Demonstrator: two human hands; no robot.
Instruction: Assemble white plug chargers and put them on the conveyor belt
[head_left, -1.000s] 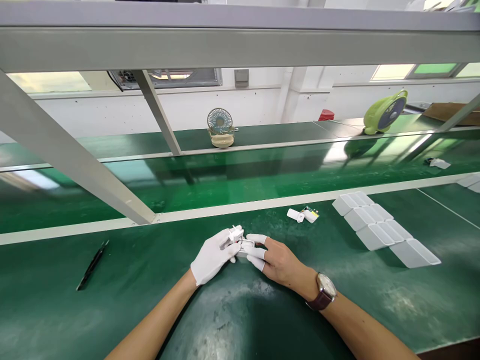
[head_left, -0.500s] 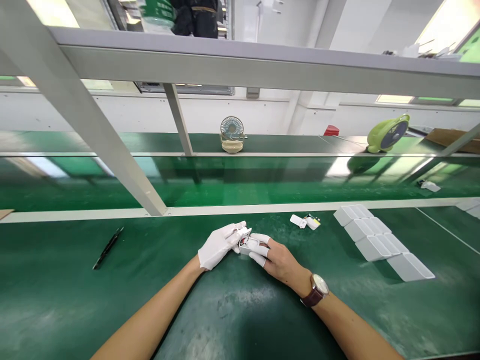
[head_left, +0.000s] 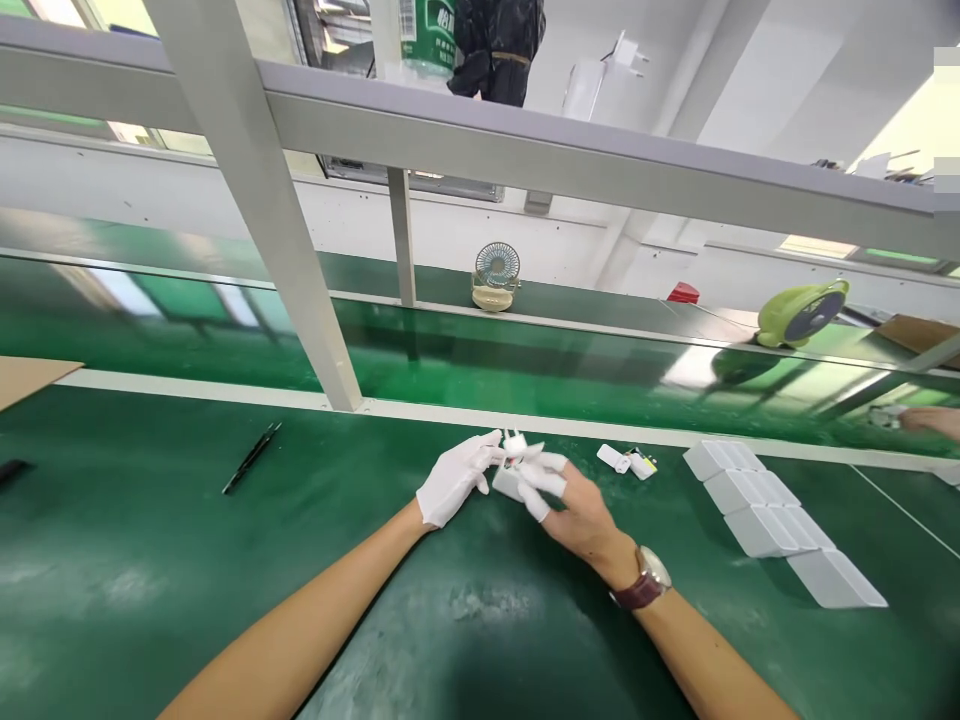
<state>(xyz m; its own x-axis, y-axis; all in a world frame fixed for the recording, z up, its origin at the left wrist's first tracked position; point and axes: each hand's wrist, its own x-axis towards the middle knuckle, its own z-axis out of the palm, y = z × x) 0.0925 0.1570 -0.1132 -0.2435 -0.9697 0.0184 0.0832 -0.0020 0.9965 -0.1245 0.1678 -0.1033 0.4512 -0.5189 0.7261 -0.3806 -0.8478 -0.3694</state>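
You have lifted the small white plug piece (head_left: 514, 468) just clear of the green tabletop (head_left: 225, 580), prongs up, with your gloved left hand (head_left: 454, 482) and right hand (head_left: 577, 512) both keeping their grip pinched on it.

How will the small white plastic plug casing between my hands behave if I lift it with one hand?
Probably light: only fingertips of the white-gloved left hand and the right hand grip the small white plastic plug casing. Likely rigid, since it keeps its boxy shape under that grip. Its smooth shell may slip, and the thin prongs sticking up look bendable.
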